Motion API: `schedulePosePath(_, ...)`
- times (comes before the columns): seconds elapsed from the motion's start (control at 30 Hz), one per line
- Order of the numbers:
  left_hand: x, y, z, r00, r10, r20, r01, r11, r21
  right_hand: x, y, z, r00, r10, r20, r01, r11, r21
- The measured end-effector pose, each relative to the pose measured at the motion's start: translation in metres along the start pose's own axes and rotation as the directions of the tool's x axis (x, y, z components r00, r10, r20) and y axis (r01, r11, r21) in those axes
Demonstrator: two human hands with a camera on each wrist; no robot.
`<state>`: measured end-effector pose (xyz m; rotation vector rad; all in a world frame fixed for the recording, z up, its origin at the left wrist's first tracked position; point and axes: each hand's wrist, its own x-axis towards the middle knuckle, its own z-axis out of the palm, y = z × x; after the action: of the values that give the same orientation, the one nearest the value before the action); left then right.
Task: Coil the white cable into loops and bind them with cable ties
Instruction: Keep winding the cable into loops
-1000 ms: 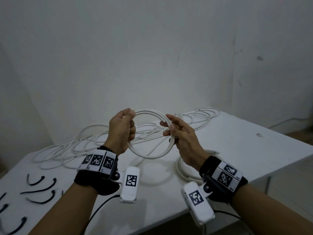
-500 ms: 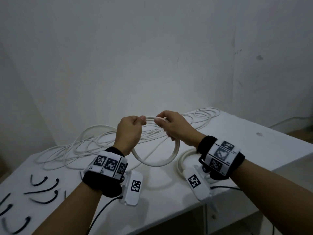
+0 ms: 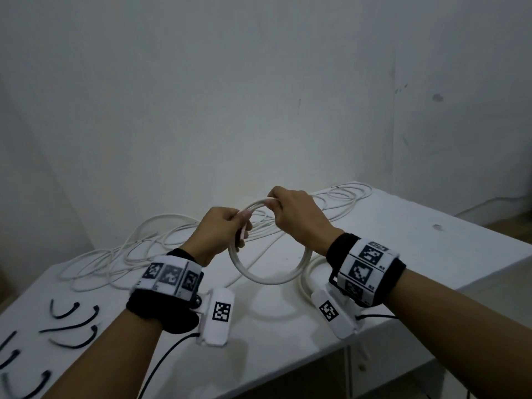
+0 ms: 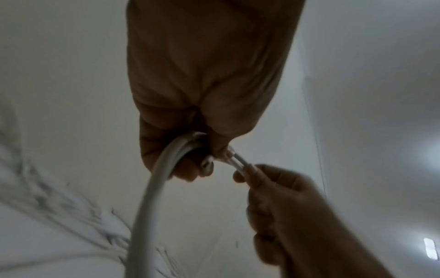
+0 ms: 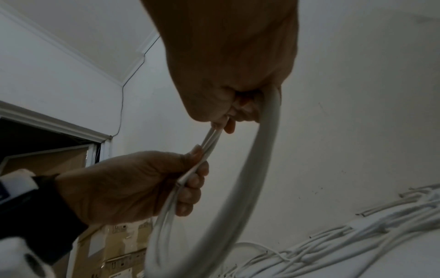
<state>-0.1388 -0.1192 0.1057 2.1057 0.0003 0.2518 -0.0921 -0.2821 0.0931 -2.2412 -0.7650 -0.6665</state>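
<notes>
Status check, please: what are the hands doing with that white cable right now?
Left hand and right hand both grip the coiled loop. Cable ties unused on table. Nothing in the way.

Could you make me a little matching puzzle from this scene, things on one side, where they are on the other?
Things:
1. coiled loops
2. cable ties
3. loose cable
4. left hand

Places:
A. lying black on the table's near left part
B. held up between both hands, above the table
C. spread over the table's far side by the wall
D. gripping the loops' left side, opposite the right hand

Pairs: 1-B, 2-A, 3-C, 4-D
</notes>
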Motion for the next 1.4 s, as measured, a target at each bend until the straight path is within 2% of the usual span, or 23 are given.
schedulePosePath(0.07,-0.002,-0.002,-0.002,0.993,-0.064,0.104,0.096,0.933,-0.346,-0.001,0.002,0.001,1.000,0.017,-0.017,-0.017,1.000,0.023)
schedulePosePath(0.13,-0.002,-0.006,-0.008,0.985,-0.042,0.169,0.118,0.875,-0.470,-0.002,0.003,0.000,0.999,0.055,0.000,-0.055,0.996,0.070)
schedulePosePath(0.2,-0.004,-0.008,-0.013,0.980,-0.005,0.201,0.090,0.904,-0.418,-0.003,0.005,-0.002,0.984,0.153,0.089,-0.171,0.951,0.257)
schedulePosePath(0.23,-0.005,-0.009,-0.016,0.977,-0.001,0.211,0.082,0.923,-0.376,-0.004,0.005,-0.003,0.966,0.196,0.167,-0.246,0.891,0.382)
schedulePosePath(0.3,-0.006,-0.009,-0.018,0.974,-0.005,0.229,0.080,0.944,-0.321,-0.007,0.002,-0.002,0.934,0.178,0.311,-0.324,0.788,0.523)
schedulePosePath(0.37,-0.007,-0.007,-0.017,0.971,-0.004,0.238,0.077,0.951,-0.298,-0.010,-0.002,0.004,0.924,0.099,0.368,-0.293,0.802,0.520)
schedulePosePath(0.47,-0.009,-0.009,-0.015,0.975,-0.017,0.224,0.082,0.956,-0.283,-0.012,-0.006,0.011,0.921,0.070,0.384,-0.272,0.821,0.503)
schedulePosePath(0.63,-0.012,-0.021,-0.018,0.995,-0.025,0.092,0.051,0.958,-0.284,-0.014,-0.001,0.017,0.904,0.003,0.427,-0.256,0.803,0.537)
schedulePosePath(0.83,-0.023,-0.031,-0.033,0.984,-0.095,0.152,0.130,0.962,-0.240,-0.013,-0.011,0.032,0.898,-0.013,0.440,-0.263,0.785,0.561)
schedulePosePath(1.0,-0.036,-0.043,-0.060,0.987,-0.148,0.054,0.158,0.942,-0.296,-0.011,-0.030,0.054,0.853,-0.012,0.522,-0.374,0.683,0.627)
schedulePosePath(1.13,-0.055,-0.063,-0.097,0.980,-0.193,-0.044,0.172,0.940,-0.295,-0.016,-0.034,0.080,0.788,0.048,0.614,-0.505,0.621,0.599)
schedulePosePath(1.23,-0.071,-0.080,-0.127,0.968,-0.234,-0.095,0.197,0.935,-0.295,-0.022,-0.047,0.110,0.703,0.027,0.711,-0.501,0.729,0.467)
schedulePosePath(1.3,-0.083,-0.089,-0.141,0.959,-0.253,-0.125,0.209,0.934,-0.291,-0.025,-0.062,0.134,0.626,0.004,0.780,-0.461,0.808,0.366)
schedulePosePath(1.4,-0.099,-0.101,-0.157,0.947,-0.283,-0.154,0.231,0.930,-0.287,-0.021,-0.082,0.169,0.552,0.008,0.834,-0.377,0.894,0.241)
